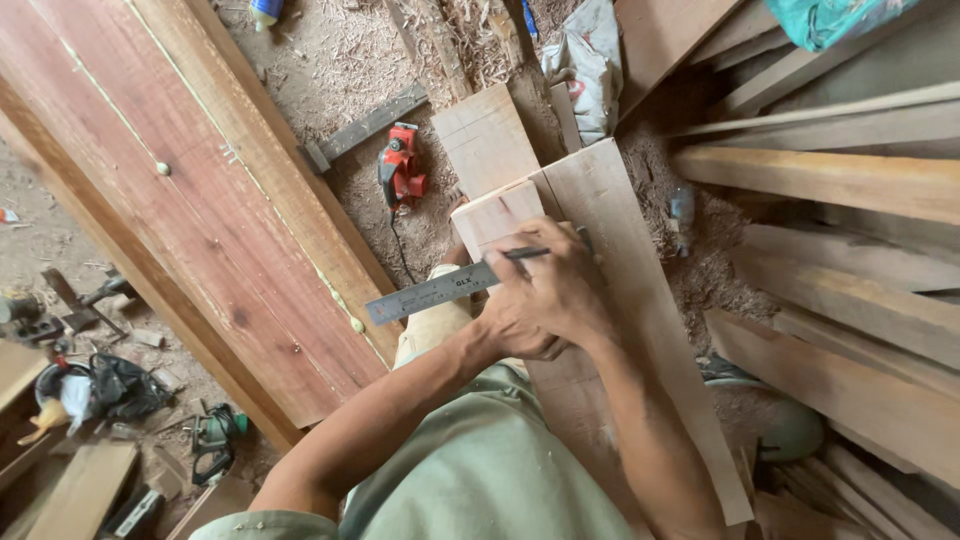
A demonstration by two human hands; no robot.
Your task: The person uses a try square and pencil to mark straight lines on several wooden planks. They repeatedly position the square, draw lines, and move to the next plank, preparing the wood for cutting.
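pale plank [610, 230], steel ruler [430, 292] across

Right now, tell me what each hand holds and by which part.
The right hand holds a dark pencil by its rear end. The left hand, mostly hidden, presses the metal ruler near its right end onto the plank.

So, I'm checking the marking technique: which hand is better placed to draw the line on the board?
Right. The right hand holds the pencil against the metal ruler on the board; the left hand, partly hidden, seems to steady the ruler.
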